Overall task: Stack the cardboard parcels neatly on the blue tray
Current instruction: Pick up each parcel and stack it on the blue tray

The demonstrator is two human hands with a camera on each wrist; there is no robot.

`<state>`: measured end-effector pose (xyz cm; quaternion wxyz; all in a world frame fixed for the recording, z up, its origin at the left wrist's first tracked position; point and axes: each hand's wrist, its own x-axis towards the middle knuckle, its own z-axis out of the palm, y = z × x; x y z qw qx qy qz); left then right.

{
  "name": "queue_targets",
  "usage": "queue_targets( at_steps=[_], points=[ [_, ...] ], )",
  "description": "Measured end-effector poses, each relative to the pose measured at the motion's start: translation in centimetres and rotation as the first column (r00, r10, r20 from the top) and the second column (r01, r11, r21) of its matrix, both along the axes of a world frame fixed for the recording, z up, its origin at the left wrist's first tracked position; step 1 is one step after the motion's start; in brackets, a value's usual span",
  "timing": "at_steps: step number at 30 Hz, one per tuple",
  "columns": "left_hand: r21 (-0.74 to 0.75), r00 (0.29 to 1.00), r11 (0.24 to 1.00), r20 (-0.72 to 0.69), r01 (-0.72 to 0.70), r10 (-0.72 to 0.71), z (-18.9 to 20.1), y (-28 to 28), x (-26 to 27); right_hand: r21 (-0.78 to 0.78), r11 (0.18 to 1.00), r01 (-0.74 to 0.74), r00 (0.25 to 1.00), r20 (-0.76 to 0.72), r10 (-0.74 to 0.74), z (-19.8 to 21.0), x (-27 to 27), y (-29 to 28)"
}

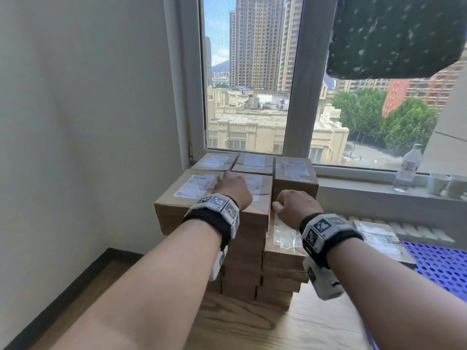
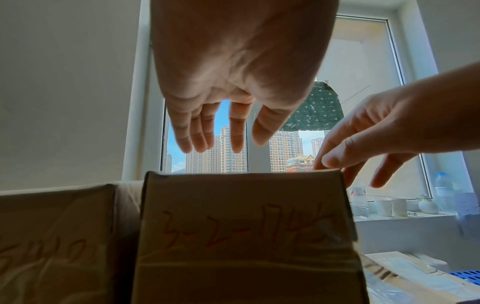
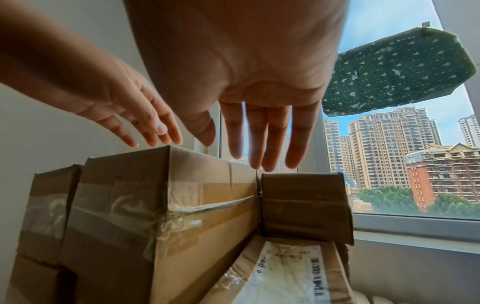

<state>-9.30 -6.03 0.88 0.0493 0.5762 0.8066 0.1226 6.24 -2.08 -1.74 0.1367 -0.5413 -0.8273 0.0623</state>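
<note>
Brown taped cardboard parcels (image 1: pixel 257 198) stand stacked in the corner under the window. My left hand (image 1: pixel 232 188) is over the top front parcel (image 2: pixel 246 226), which has red writing on its side; the fingers (image 2: pixel 207 133) are straight, hold nothing and hang just above its top edge. My right hand (image 1: pixel 294 205) is beside it, over a lower labelled parcel (image 1: pixel 283 238). Its straight fingers (image 3: pixel 262 148) reach down to the top parcel's right edge, next to a smaller parcel (image 3: pixel 306 201). The blue perforated tray (image 1: pixel 439 263) lies low at the right.
The white wall closes off the left side of the stack. A water bottle (image 1: pixel 408 168) and paper cups (image 1: pixel 439 183) stand on the window sill. Another labelled parcel (image 1: pixel 379 238) lies by the tray's near corner. A wooden surface (image 1: pixel 278 324) runs in front.
</note>
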Motion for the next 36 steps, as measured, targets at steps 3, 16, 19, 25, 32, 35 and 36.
queue_targets(
  at_steps=[3,16,19,25,32,35,36],
  points=[
    [-0.049,1.0,0.999,0.015,-0.011,0.012,-0.6,0.5,-1.1,-0.009,1.0,0.002,1.0,-0.002,-0.002,-0.2,-1.2,0.2],
    [-0.11,1.0,0.994,-0.014,0.022,-0.023,-1.0,0.6,-1.7,-0.189,0.977,0.094,0.992,-0.064,-0.108,-1.5,-3.7,0.4],
    [-0.102,1.0,0.995,0.004,-0.003,0.003,-0.9,0.3,-1.4,-0.202,0.975,0.092,0.988,-0.101,-0.115,-1.7,-4.0,0.2],
    [-0.087,0.994,0.996,0.101,-0.029,0.038,-0.8,0.0,-1.0,-0.238,0.966,0.101,0.972,-0.184,-0.147,-1.6,-4.1,0.0],
    [-0.055,0.988,0.998,0.147,-0.032,0.04,-0.1,-0.4,-0.3,-0.23,0.968,0.102,0.95,-0.268,-0.164,-1.2,-2.7,-0.7],
    [-0.036,0.984,0.998,0.171,-0.051,0.056,0.1,-0.4,-0.2,-0.207,0.97,0.126,0.944,-0.274,-0.181,-0.7,-2.0,-1.1],
    [-0.027,0.982,0.998,0.178,-0.062,0.066,0.3,-0.5,0.0,-0.202,0.971,0.129,0.94,-0.287,-0.185,-0.5,-1.8,-1.2]
  ],
)
